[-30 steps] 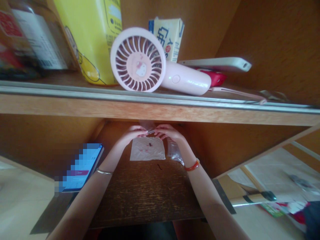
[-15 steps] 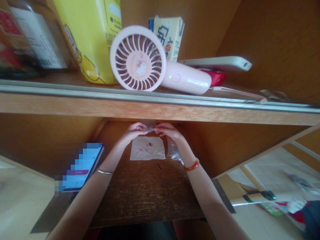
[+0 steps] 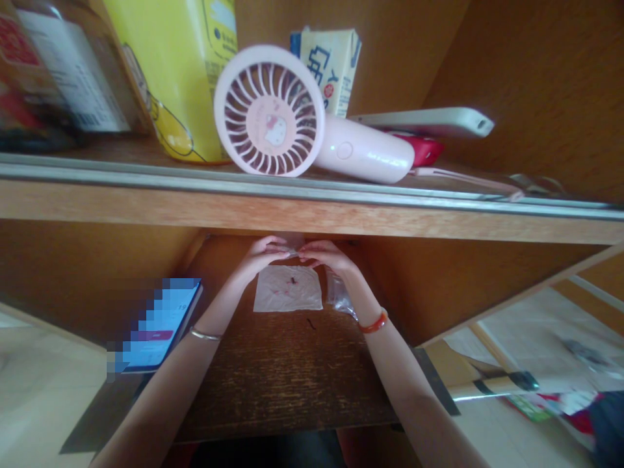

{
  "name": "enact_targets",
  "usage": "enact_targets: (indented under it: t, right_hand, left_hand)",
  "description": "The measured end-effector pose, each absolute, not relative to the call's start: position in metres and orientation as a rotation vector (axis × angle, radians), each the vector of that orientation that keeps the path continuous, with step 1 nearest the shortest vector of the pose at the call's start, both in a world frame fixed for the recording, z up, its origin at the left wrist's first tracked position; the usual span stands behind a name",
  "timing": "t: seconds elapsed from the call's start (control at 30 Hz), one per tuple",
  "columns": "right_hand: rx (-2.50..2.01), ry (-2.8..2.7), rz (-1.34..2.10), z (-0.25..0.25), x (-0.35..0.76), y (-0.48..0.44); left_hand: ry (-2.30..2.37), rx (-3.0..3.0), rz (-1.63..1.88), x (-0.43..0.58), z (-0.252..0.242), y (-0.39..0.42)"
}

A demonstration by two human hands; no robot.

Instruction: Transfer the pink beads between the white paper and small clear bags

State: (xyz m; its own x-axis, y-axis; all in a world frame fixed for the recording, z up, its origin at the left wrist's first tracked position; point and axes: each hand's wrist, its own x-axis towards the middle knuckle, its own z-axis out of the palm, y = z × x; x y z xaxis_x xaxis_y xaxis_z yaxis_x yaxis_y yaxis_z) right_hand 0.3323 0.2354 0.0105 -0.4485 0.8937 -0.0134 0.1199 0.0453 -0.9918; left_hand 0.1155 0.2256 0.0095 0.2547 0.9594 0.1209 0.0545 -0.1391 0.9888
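Closer together than a second ago, the left grip and right grip are now pressed in, both pinching a small clear plastic piece between them, held up above a white plastic sheet with red marks and a dark speck on it. A crumpled clear bag lies just beside the right wrist, which wears an orange bead bracelet; a thin silver bangle circles the left. Both lie on a dark wooden bench, near a phone whose screen is pixelated. Above, on a shelf, stand a pink Hello Kitty fan, a carton with blue lettering too cut off to read, and a yellow package.
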Motion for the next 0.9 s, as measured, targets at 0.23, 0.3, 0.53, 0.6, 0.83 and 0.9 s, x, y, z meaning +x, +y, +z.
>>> enact_targets:
  t: [0.23, 0.3, 0.53, 0.6, 0.83, 0.9]
  right_hand:
    - [-0.978, -1.673, 1.441, 0.003, 0.327, 0.239]
    - [-0.977, -1.690, 1.420, 0.001, 0.325, 0.241]
    - [-1.033, -1.701, 1.399, 0.008, 0.321, 0.235]
    - [-1.030, -1.687, 1.409, 0.010, 0.321, 0.233]
    - [-0.915, -1.774, 1.411, 0.002, 0.317, 0.237]
    - [-0.894, -1.783, 1.385, -0.001, 0.315, 0.239]
  left_hand:
    - [1.044, 1.496, 1.083, 0.117, 0.012, 0.225]
    - [1.022, 1.473, 1.082, 0.118, 0.010, 0.226]
    - [1.013, 1.511, 1.084, 0.114, 0.011, 0.226]
    - [1.020, 1.552, 1.089, 0.114, 0.013, 0.225]
    - [1.006, 1.648, 1.080, 0.119, 0.009, 0.227]
    - [1.009, 1.659, 1.079, 0.118, 0.007, 0.228]
